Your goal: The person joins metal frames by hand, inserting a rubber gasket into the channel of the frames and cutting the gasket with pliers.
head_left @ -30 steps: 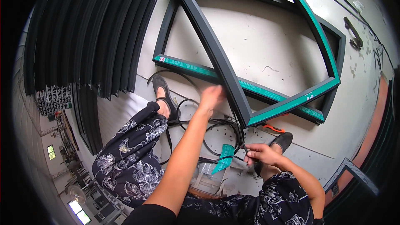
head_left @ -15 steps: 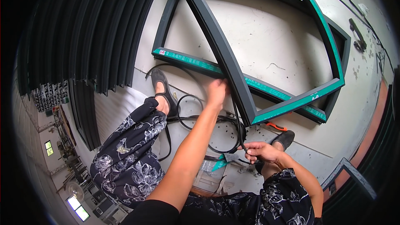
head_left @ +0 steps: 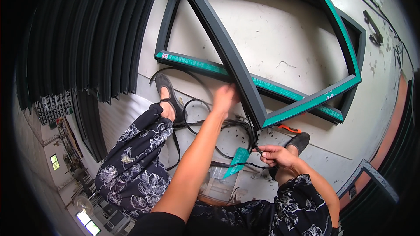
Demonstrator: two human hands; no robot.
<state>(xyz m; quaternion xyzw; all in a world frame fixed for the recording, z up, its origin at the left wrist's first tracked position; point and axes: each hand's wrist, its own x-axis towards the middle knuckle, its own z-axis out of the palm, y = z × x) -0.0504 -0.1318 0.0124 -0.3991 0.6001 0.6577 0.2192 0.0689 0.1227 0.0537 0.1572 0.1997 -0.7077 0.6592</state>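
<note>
A dark grey frame (head_left: 216, 39) with green film leans across a second, similar frame (head_left: 192, 64) lying below it. My left hand (head_left: 224, 98) is at the outer edge of the upper frame's long bar; its fingers are blurred and partly hidden by the bar. Below the frame's near corner, my right hand (head_left: 278, 155) pinches a thin black rubber strip (head_left: 254, 136) between thumb and fingers. The strip runs up along the bar toward my left hand, and more of it lies in loose loops on the floor between my feet.
An orange-handled tool (head_left: 289, 129) lies by my right shoe (head_left: 299, 143). A piece of green film (head_left: 237, 162) is on the floor near the strip. Long dark profiles (head_left: 87, 39) stand in a row at the left. A dark handle-like part (head_left: 373, 28) lies at the far right.
My left hand has shifted slightly left along with the view, staying at the bar. My right hand still pinches the strip. The green film piece now shows more fully beside it.
</note>
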